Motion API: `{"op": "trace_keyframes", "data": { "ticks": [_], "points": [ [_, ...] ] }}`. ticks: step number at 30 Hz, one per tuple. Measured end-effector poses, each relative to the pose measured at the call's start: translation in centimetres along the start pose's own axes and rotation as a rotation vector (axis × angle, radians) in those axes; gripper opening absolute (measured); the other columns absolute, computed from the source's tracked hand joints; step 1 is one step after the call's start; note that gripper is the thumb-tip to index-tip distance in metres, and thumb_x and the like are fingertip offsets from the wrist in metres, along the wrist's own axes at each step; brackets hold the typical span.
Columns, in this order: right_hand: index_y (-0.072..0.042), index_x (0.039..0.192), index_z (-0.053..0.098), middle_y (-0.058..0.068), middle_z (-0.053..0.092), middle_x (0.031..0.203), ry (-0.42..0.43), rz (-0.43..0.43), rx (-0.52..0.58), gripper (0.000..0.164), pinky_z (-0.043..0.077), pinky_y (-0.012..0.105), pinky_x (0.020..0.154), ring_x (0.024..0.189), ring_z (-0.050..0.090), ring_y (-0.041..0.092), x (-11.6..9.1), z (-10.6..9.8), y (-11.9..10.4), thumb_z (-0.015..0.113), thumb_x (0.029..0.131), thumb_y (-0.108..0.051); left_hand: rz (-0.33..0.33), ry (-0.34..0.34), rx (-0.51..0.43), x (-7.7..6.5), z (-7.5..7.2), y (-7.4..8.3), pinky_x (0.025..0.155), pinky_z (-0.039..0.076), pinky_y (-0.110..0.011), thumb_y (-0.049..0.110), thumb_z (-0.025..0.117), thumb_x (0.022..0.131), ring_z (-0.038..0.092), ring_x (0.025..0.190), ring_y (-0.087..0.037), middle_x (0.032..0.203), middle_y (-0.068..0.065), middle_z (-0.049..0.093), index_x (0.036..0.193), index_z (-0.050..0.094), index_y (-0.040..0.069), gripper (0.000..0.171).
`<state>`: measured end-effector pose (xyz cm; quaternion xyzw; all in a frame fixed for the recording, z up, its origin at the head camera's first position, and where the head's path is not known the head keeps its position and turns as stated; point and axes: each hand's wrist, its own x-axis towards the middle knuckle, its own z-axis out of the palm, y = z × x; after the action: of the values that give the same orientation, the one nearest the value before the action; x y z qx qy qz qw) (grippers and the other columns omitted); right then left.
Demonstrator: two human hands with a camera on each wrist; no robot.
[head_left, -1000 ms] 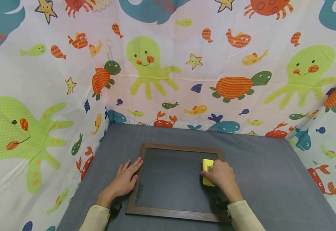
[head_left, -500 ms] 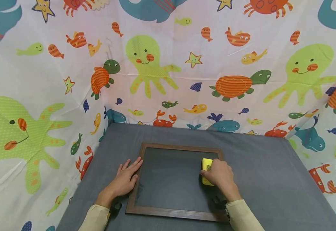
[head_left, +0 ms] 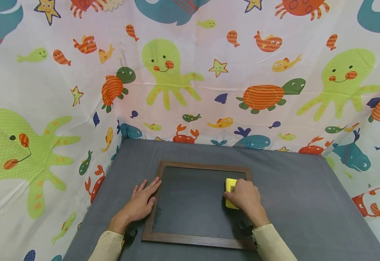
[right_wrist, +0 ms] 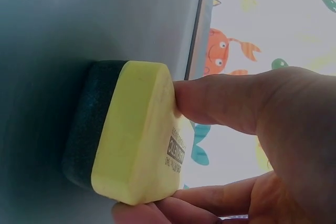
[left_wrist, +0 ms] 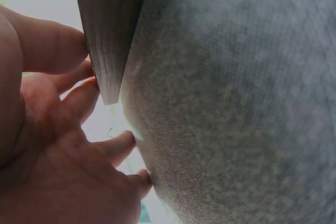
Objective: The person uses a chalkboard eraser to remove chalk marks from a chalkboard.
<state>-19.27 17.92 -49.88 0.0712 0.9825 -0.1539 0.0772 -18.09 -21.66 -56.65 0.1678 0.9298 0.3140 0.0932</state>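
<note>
A wood-framed blackboard (head_left: 190,199) lies flat, its dark surface facing up. On the right part of that surface sits a yellow board eraser (head_left: 230,194); the right wrist view shows its dark felt side (right_wrist: 89,124) against the board. My right hand (head_left: 246,197) grips the eraser between thumb and fingers. At the board's left side, my left hand (head_left: 137,206) rests with fingers spread, fingertips touching the brown frame (head_left: 152,217). In the left wrist view, thumb and some fingers touch the frame edge (left_wrist: 107,45), while other fingertips reach the grey cloth.
Grey cloth (head_left: 294,203) covers the table around the board. A white curtain (head_left: 190,72) printed with sea animals stands behind and along both sides. Light sleeves (head_left: 271,239) cover the forearms.
My right hand has shifted slightly left with the eraser across the board. The left hand stays in place on the frame.
</note>
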Motion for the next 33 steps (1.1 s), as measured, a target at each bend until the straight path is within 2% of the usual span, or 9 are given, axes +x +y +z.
{"op": "trace_keyframes", "data": {
  "ticks": [20,33],
  "points": [
    [0.002,0.096,0.067,0.011,0.062,0.076,0.015,-0.033,-0.021,0.047,0.055,0.040,0.058,0.065,0.061,0.026,0.0,0.5,-2.5,0.085,0.089,-0.040,0.004,0.000,0.013,0.2,-0.3,0.3,0.127,0.003,-0.082,0.005,0.054,0.111,0.011,0.168,-0.054,0.183,-0.007,0.023,0.173,0.033,0.010,0.066],
    [0.003,0.097,0.068,0.011,0.063,0.075,0.041,-0.066,0.001,0.047,0.055,0.041,0.055,0.063,0.062,0.025,-0.2,1.0,-2.9,0.088,0.089,-0.040,0.018,0.010,0.016,0.2,-0.1,-0.1,0.127,0.003,-0.082,0.004,0.052,0.112,0.010,0.168,-0.053,0.184,-0.005,0.021,0.174,0.032,0.011,0.065]
  ]
}}
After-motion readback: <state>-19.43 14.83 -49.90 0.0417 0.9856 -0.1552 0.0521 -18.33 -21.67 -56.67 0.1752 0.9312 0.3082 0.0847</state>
